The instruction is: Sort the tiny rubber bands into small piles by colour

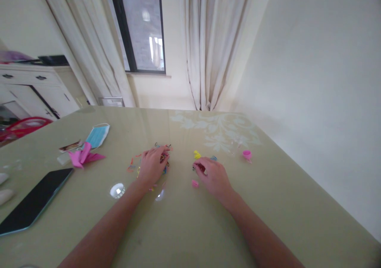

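My left hand (152, 165) rests on a loose pile of small coloured rubber bands (164, 170), its fingers curled around some of them. Orange, yellow and blue bands stick out around that hand. To the right, my right hand (213, 177) is closed in a pinch, with a small black rubber band (193, 168) at its fingertips. A yellow cluster of bands (197, 154) lies just beyond the right hand, and a pink cluster (195, 184) sits on its near side. Partly behind the right knuckles shows a blue cluster (213, 157).
A pink cup-shaped item (247, 154) stands farther right on the glossy table (184, 228). At left lie a pink folded-paper shape (84, 156), a blue face mask (99, 136) and a black tablet-like slab (37, 198). A white wall (321, 85) borders the table's right side.
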`<state>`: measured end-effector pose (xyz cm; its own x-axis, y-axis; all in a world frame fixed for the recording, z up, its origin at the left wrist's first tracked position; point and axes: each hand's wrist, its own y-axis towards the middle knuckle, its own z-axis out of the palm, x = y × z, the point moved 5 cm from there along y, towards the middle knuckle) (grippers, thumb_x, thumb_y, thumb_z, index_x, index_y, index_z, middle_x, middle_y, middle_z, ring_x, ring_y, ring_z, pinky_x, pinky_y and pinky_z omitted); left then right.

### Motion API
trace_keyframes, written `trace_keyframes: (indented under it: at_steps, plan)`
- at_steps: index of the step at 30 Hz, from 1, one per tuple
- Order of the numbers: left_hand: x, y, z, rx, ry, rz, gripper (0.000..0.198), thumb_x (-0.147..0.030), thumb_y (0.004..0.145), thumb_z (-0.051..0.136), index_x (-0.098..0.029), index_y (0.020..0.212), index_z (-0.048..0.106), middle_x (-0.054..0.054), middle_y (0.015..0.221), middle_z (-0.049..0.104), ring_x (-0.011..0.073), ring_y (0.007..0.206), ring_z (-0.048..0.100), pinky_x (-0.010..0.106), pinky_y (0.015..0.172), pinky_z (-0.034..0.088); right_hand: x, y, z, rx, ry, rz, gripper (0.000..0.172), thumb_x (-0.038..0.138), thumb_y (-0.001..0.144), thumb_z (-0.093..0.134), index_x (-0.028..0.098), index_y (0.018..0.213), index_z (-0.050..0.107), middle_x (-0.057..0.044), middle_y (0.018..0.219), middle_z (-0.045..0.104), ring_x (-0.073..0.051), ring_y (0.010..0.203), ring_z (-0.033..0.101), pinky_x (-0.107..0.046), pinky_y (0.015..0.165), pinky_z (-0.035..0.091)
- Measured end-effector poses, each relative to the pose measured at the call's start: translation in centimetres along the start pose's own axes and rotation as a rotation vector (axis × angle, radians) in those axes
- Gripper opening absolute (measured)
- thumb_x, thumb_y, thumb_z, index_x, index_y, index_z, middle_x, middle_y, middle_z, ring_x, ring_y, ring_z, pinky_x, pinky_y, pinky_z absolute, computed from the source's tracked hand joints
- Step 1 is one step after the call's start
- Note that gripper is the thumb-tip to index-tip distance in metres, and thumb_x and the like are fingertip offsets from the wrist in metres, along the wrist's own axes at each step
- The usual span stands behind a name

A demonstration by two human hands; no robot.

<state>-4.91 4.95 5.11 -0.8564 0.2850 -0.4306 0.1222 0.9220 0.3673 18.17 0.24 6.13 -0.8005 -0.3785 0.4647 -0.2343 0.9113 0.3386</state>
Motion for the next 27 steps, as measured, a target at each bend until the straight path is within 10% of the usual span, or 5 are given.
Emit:
trace_keyframes:
  at_steps: [9, 15, 27]
  plan:
    - [0.4, 0.2, 0.2, -0.063, -0.364, -0.02, 0.022, -0.024, 0.09, 0.063, -0.022, 0.108, 0.075, 0.007, 0.101, 0.08, 0.0218, 0.088, 0.076, 0.035, 0.082, 0.059, 0.1, -0.1, 0.3, -0.014, 0.049, -0.024, 0.011, 0.016, 0.097, 0.065, 0.021, 0.093, 0.075, -0.005, 0.087, 0.077, -0.019, 0.077, 0.069, -0.03, 0.075, 0.047]
    - [-3.3, -1.1, 0.1, 0.058, -0.722, 0.123, 0.019, -0.034, 0.093, 0.069, -0.021, 0.106, 0.076, 0.006, 0.097, 0.082, 0.0201, 0.088, 0.078, 0.033, 0.081, 0.063, 0.5, 0.0, -0.1, -0.083, 0.484, 0.015, 0.021, 0.027, 0.096, 0.07, 0.021, 0.116, 0.076, -0.004, 0.09, 0.079, -0.017, 0.072, 0.07, -0.026, 0.067, 0.052]
    - [-6.4, -2.7, -1.4, 0.028, -0.748, 0.217, 0.009, -0.027, 0.094, 0.072, -0.021, 0.097, 0.077, 0.004, 0.089, 0.08, 0.0174, 0.082, 0.075, 0.03, 0.079, 0.062, 0.9, -0.2, -0.2, -0.04, 0.858, 0.145, 0.015, 0.035, 0.091, 0.073, 0.02, 0.09, 0.075, -0.003, 0.08, 0.076, -0.018, 0.07, 0.072, -0.029, 0.067, 0.056]
